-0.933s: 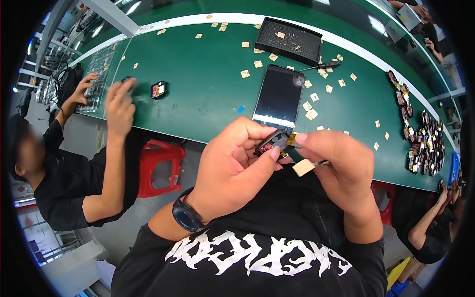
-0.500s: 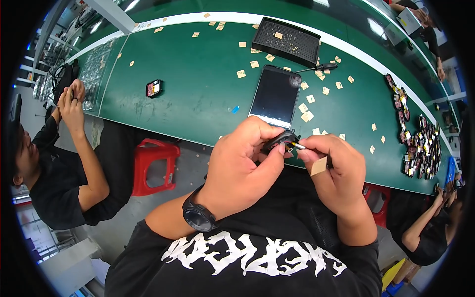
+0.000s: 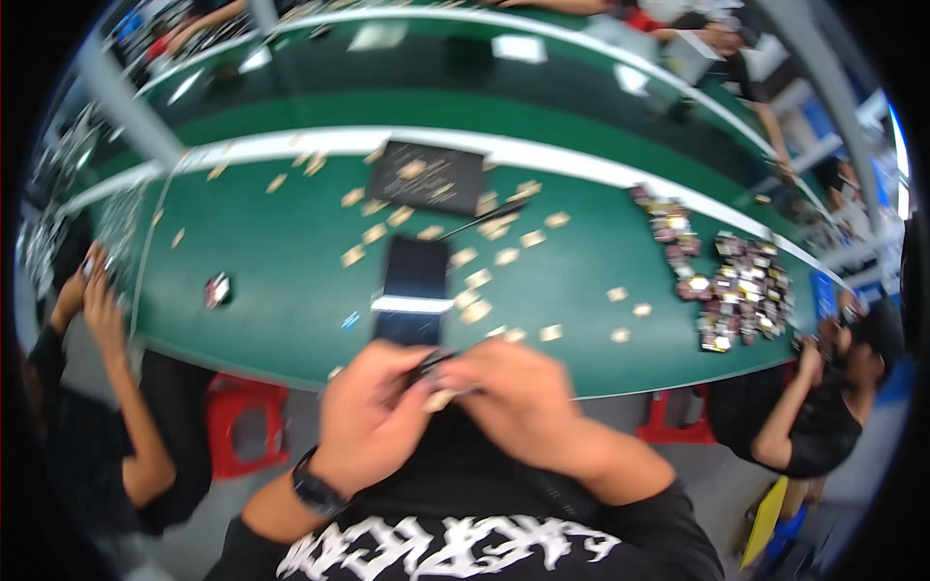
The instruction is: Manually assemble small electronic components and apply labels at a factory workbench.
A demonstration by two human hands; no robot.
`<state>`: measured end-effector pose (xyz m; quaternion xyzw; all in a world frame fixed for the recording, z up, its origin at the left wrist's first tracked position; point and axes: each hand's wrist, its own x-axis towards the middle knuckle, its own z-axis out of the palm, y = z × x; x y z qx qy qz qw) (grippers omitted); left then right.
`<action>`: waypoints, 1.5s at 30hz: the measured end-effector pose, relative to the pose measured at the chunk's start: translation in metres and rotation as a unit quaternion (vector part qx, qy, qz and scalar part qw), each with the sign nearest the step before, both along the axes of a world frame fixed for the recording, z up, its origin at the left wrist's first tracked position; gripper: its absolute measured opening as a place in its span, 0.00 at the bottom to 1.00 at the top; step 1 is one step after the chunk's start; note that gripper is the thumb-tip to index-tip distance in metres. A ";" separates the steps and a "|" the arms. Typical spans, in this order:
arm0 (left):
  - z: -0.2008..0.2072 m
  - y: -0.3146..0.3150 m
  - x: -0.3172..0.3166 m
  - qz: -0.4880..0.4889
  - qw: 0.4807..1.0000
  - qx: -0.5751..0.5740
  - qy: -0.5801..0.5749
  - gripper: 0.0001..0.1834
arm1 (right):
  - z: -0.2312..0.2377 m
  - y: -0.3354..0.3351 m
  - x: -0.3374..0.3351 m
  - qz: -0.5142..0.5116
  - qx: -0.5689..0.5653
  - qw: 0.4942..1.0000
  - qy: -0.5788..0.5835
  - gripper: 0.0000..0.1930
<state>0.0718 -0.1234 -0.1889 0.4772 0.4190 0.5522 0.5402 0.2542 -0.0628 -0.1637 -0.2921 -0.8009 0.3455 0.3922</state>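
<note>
My left hand (image 3: 366, 412), with a black watch on its wrist, is closed around a small black electronic device (image 3: 433, 364) at the table's near edge. From the right, my right hand (image 3: 523, 397) presses its bent fingers against the device. A small tan square (image 3: 439, 399) pokes out below the right fingertips. Blur and the fingers hide most of the device and the exact grip. Just beyond my hands lies a dark flat tablet-like screen (image 3: 414, 271) with a bright reflection across it.
Tan squares (image 3: 475, 311) are scattered over the green table (image 3: 291, 261). A black tray (image 3: 426, 179) holds small pieces, with a screwdriver (image 3: 499, 213) beside it. Small devices (image 3: 746, 286) are heaped at right; another device (image 3: 218, 290) lies left. People sit on both sides near red stools (image 3: 247, 426).
The view has swung, showing more of the far side and blurring. My right fingers have closed in on the device, and the tan square is now between my hands.
</note>
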 end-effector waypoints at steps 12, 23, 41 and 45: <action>0.020 0.000 0.002 0.001 0.998 -0.021 0.056 0.11 | -0.009 0.014 0.008 0.029 -0.251 0.962 0.101 0.12; 0.010 0.001 -0.006 -0.025 0.987 -0.049 0.151 0.19 | -0.013 0.014 0.007 0.083 -0.397 0.903 0.143 0.11; 0.045 0.010 -0.010 -0.127 0.974 -0.156 -0.100 0.23 | 0.004 -0.003 0.018 -0.072 0.013 0.997 0.040 0.16; 0.049 0.000 -0.015 -0.101 0.983 -0.136 -0.072 0.24 | 0.002 -0.008 0.003 -0.048 0.156 0.986 0.032 0.19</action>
